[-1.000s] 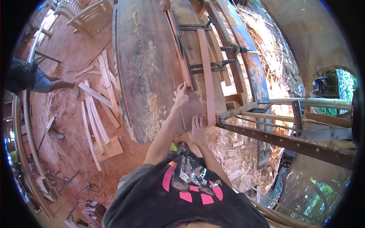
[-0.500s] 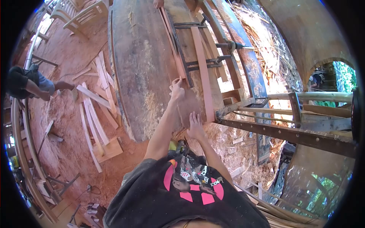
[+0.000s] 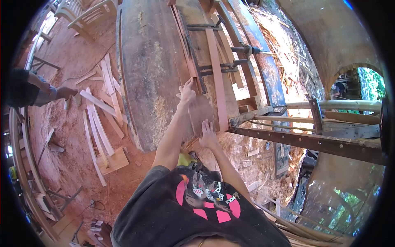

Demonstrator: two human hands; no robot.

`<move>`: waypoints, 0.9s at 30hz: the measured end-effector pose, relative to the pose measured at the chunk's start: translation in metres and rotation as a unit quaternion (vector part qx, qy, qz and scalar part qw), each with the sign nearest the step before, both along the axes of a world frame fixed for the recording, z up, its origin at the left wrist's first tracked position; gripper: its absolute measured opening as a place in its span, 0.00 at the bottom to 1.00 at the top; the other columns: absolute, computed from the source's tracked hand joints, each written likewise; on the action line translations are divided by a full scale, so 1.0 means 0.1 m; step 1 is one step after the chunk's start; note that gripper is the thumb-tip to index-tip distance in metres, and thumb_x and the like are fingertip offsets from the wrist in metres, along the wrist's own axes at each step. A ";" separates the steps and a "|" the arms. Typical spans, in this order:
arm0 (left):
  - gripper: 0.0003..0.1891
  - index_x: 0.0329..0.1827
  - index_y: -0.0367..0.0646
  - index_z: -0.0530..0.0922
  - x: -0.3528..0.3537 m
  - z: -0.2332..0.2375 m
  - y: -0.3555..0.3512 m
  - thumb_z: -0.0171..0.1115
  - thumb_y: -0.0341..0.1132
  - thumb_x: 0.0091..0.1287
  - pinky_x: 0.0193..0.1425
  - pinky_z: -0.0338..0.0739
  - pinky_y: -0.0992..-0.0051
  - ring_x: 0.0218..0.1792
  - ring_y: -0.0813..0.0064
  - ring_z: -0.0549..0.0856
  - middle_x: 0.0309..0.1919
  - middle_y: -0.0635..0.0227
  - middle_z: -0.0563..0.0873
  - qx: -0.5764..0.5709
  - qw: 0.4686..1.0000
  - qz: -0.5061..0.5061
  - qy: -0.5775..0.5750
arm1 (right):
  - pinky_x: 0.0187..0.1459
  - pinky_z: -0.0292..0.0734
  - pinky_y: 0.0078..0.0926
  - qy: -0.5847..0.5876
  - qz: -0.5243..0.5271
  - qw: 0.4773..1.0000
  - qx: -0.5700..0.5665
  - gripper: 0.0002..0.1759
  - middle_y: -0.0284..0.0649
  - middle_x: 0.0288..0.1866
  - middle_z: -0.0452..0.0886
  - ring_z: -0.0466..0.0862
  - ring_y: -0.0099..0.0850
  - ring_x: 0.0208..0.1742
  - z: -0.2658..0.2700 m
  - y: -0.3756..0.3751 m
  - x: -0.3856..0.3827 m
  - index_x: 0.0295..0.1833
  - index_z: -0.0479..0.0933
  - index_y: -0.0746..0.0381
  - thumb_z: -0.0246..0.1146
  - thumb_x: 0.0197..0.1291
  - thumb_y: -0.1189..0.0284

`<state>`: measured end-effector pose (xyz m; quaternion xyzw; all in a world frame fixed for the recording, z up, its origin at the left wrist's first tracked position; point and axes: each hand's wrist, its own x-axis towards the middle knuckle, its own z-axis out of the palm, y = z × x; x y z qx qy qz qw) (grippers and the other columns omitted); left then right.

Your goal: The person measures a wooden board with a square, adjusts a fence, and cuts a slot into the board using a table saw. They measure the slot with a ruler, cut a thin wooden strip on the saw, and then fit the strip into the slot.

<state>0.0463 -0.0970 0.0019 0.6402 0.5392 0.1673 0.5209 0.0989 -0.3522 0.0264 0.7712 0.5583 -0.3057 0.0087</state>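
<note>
My left hand [image 3: 187, 92] is at the near end of a narrow reddish wooden strip [image 3: 190, 68], its fingertips closed against that end. The strip lies along a dark metal guide [image 3: 199, 82] on the large worn worktable [image 3: 144, 82]. To the right and nearer my body, my right hand [image 3: 208, 135] rests flat with its fingers spread at the table's near edge, holding nothing. A longer pinkish board [image 3: 217, 70] lies beyond it, across the black clamp bars [image 3: 216, 71].
Wooden strips [image 3: 98, 127] and a small board [image 3: 113, 161] lie on the dusty floor at left. A person [image 3: 33, 88] is at the far left, near a plastic chair [image 3: 88, 16]. A metal beam [image 3: 304, 140] juts right from the table.
The reddish strip and my left hand have moved slightly away from me along the guide. My right hand stays at the table's near edge. The view has shifted a little.
</note>
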 end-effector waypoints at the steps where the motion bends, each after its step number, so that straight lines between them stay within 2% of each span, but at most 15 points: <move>1: 0.45 0.84 0.66 0.66 0.01 0.02 0.03 0.52 0.23 0.59 0.79 0.43 0.33 0.75 0.56 0.66 0.83 0.82 0.68 -0.001 1.000 -0.001 0.008 | 0.85 0.49 0.53 0.001 -0.002 1.000 -0.005 0.60 0.56 0.90 0.41 0.47 0.63 0.87 -0.01 0.01 0.01 0.87 0.43 0.68 0.71 0.57 0.63; 3: 0.45 0.85 0.65 0.65 0.01 0.02 0.07 0.52 0.23 0.59 0.78 0.45 0.32 0.75 0.55 0.65 0.82 0.82 0.68 0.002 1.000 -0.009 0.016 | 0.85 0.49 0.52 0.000 -0.001 1.000 -0.008 0.60 0.57 0.90 0.42 0.47 0.63 0.87 -0.01 0.03 0.02 0.86 0.43 0.69 0.71 0.57 0.63; 5: 0.46 0.86 0.65 0.64 0.00 0.03 0.17 0.53 0.23 0.59 0.76 0.47 0.31 0.75 0.55 0.65 0.82 0.82 0.68 0.006 0.999 -0.018 0.026 | 0.84 0.54 0.54 0.010 -0.013 1.000 -0.016 0.56 0.51 0.91 0.43 0.45 0.57 0.89 -0.02 0.03 0.02 0.87 0.45 0.68 0.69 0.61 0.63; 6: 0.47 0.86 0.64 0.62 0.01 0.05 0.23 0.53 0.24 0.58 0.76 0.48 0.32 0.76 0.55 0.64 0.83 0.81 0.68 -0.018 0.999 -0.034 0.038 | 0.84 0.54 0.54 0.011 -0.013 1.000 -0.015 0.56 0.51 0.91 0.43 0.45 0.57 0.89 -0.09 0.01 0.03 0.87 0.45 0.68 0.69 0.61 0.63; 8: 0.47 0.87 0.62 0.61 -0.05 -0.01 0.14 0.54 0.24 0.58 0.75 0.49 0.33 0.76 0.55 0.63 0.83 0.81 0.67 -0.043 0.996 -0.049 0.056 | 0.84 0.55 0.49 -0.015 0.002 0.999 0.052 0.53 0.55 0.89 0.50 0.51 0.58 0.87 -0.20 -0.04 0.05 0.85 0.50 0.70 0.68 0.62 0.62; 9: 0.47 0.87 0.61 0.60 -0.02 -0.06 0.12 0.54 0.24 0.58 0.74 0.49 0.34 0.77 0.55 0.63 0.83 0.78 0.67 0.018 0.999 -0.041 0.025 | 0.84 0.55 0.49 -0.015 0.005 0.998 0.058 0.53 0.55 0.89 0.50 0.51 0.58 0.87 -0.16 -0.01 0.06 0.85 0.50 0.70 0.68 0.62 0.62; 10: 0.47 0.87 0.60 0.59 -0.02 -0.11 0.08 0.55 0.25 0.59 0.74 0.49 0.35 0.78 0.55 0.62 0.82 0.76 0.68 0.077 0.996 -0.033 -0.005 | 0.84 0.55 0.47 0.007 -0.017 0.998 0.052 0.51 0.57 0.87 0.54 0.54 0.57 0.87 -0.10 -0.04 0.05 0.84 0.53 0.70 0.68 0.62 0.62; 11: 0.43 0.85 0.58 0.63 -0.12 -0.03 -0.07 0.56 0.27 0.61 0.76 0.51 0.40 0.78 0.56 0.62 0.81 0.73 0.69 0.125 0.992 -0.012 0.006 | 0.84 0.56 0.44 0.029 -0.040 0.998 0.045 0.49 0.58 0.85 0.58 0.57 0.57 0.86 -0.04 -0.08 0.03 0.83 0.55 0.71 0.68 0.63 0.63; 12: 0.43 0.85 0.58 0.63 -0.26 0.05 -0.20 0.56 0.27 0.61 0.76 0.51 0.40 0.78 0.56 0.62 0.81 0.73 0.69 0.131 0.991 -0.008 0.008 | 0.84 0.56 0.44 0.031 -0.036 0.998 0.050 0.49 0.58 0.85 0.58 0.57 0.57 0.86 0.01 -0.12 0.03 0.83 0.55 0.71 0.68 0.63 0.63; 14: 0.41 0.83 0.57 0.67 -0.65 0.14 -0.46 0.59 0.29 0.61 0.78 0.54 0.44 0.77 0.56 0.65 0.79 0.68 0.72 0.171 0.984 0.047 -0.023 | 0.83 0.59 0.44 0.011 -0.041 0.996 0.072 0.43 0.58 0.81 0.66 0.63 0.55 0.83 0.08 -0.25 -0.02 0.80 0.63 0.71 0.66 0.64 0.63; 16: 0.38 0.80 0.54 0.71 -1.18 -0.07 -0.61 0.61 0.30 0.61 0.79 0.58 0.51 0.76 0.54 0.69 0.76 0.61 0.73 0.226 0.971 0.049 -0.051 | 0.81 0.61 0.44 0.032 -0.052 0.994 0.094 0.39 0.57 0.80 0.68 0.65 0.53 0.82 0.03 -0.42 -0.04 0.78 0.66 0.71 0.65 0.65 0.62; 18: 0.35 0.76 0.49 0.74 -1.70 0.27 -0.85 0.62 0.29 0.61 0.80 0.61 0.54 0.75 0.52 0.70 0.74 0.56 0.75 0.216 0.972 0.083 0.046 | 0.80 0.63 0.44 0.048 -0.067 0.990 0.114 0.36 0.57 0.78 0.70 0.67 0.51 0.81 -0.02 -0.60 -0.07 0.75 0.70 0.70 0.64 0.66 0.62; 20: 0.31 0.73 0.46 0.76 -2.25 0.25 -1.00 0.63 0.31 0.62 0.79 0.64 0.58 0.74 0.52 0.72 0.71 0.54 0.77 0.226 0.952 0.107 0.180 | 0.76 0.70 0.45 0.068 -0.104 0.989 0.080 0.32 0.56 0.72 0.78 0.74 0.50 0.75 -0.03 -0.74 -0.13 0.70 0.76 0.68 0.63 0.66 0.60; 24: 0.27 0.70 0.44 0.78 -3.21 -0.19 -1.26 0.64 0.33 0.65 0.75 0.68 0.53 0.71 0.50 0.74 0.66 0.52 0.79 0.241 0.922 0.220 0.207 | 0.72 0.73 0.45 0.093 -0.100 0.990 0.043 0.29 0.57 0.64 0.84 0.82 0.51 0.68 -0.10 -0.98 -0.22 0.65 0.80 0.68 0.65 0.65 0.59; 27: 0.26 0.69 0.44 0.78 -3.56 -0.17 -1.61 0.65 0.34 0.65 0.75 0.67 0.52 0.72 0.49 0.73 0.65 0.52 0.79 0.194 0.928 0.258 0.188 | 0.68 0.77 0.46 0.111 -0.095 0.989 0.023 0.30 0.59 0.60 0.85 0.84 0.53 0.63 -0.10 -1.11 -0.27 0.63 0.82 0.68 0.64 0.64 0.57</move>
